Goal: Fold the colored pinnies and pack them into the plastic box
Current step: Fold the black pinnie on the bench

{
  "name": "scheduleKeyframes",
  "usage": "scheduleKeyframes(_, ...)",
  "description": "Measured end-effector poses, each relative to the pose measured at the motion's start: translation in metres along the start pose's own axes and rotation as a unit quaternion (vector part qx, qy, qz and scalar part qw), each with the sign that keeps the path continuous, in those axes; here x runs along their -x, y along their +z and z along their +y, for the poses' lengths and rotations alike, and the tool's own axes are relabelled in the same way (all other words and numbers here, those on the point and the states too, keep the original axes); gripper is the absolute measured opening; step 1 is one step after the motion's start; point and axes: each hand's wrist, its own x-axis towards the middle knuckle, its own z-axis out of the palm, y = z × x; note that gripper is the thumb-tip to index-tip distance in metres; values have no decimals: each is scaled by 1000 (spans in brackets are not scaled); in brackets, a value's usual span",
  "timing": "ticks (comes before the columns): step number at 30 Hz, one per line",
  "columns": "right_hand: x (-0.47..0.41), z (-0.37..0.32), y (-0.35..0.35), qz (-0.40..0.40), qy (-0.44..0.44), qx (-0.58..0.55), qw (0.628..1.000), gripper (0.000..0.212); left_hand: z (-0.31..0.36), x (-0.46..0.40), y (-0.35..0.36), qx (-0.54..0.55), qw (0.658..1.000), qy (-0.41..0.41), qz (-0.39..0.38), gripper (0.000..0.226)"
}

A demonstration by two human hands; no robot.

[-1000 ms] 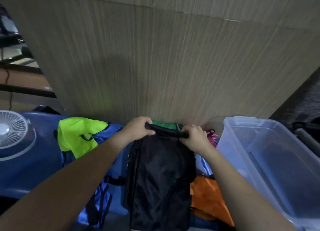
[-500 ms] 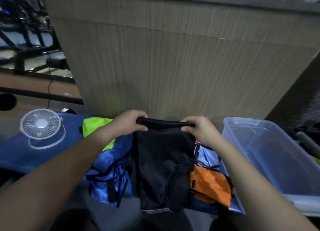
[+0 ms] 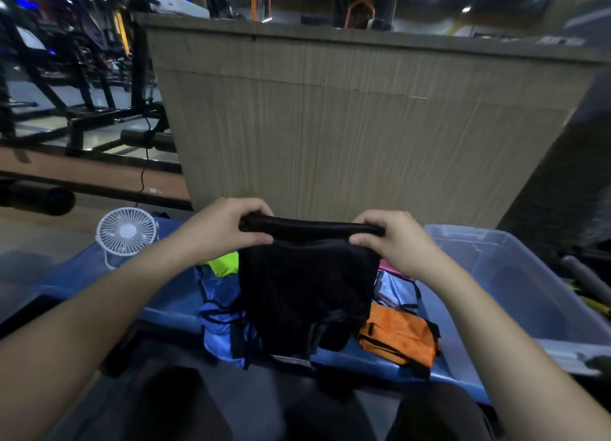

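A black pinny (image 3: 305, 288) hangs in front of me, folded over along its top edge. My left hand (image 3: 228, 227) grips the top left corner and my right hand (image 3: 393, 239) grips the top right corner. Under it on the blue bench (image 3: 165, 305) lie a blue pinny (image 3: 221, 311), an orange pinny (image 3: 398, 338), a neon yellow-green pinny (image 3: 224, 262) and a bit of pink cloth (image 3: 391, 270). The clear plastic box (image 3: 515, 285) stands open at the right.
A small white desk fan (image 3: 125, 232) stands on the bench's left end. A tall wood-grain panel (image 3: 347, 133) rises right behind the bench. Gym racks and a cable fill the far left. My dark-clothed knees are at the bottom edge.
Both hands have lifted the black pinny off the pile, so it now hangs free. My view tilted upward, revealing the panel's top and the gym behind.
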Motion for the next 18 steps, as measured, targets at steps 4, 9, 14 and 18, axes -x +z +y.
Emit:
scheduleKeyframes(4,4,-7,-7,-2,-6,-7,1000,3,10,4,-8,-3,1000,8,6,21)
scheduleKeyframes(9,-10,3,-1,-2,22,-15,1000,3,-1,-14,0,-11,1000,-12,13,21)
scheduleKeyframes(14,-39,29,11,-11,53,-10,998,9,-23,-51,17,-4,1000,-23,20,16)
scheduleKeyframes(18,-72,55,18,16,81,1,997,8,-48,-96,35,30,997,-61,28,16)
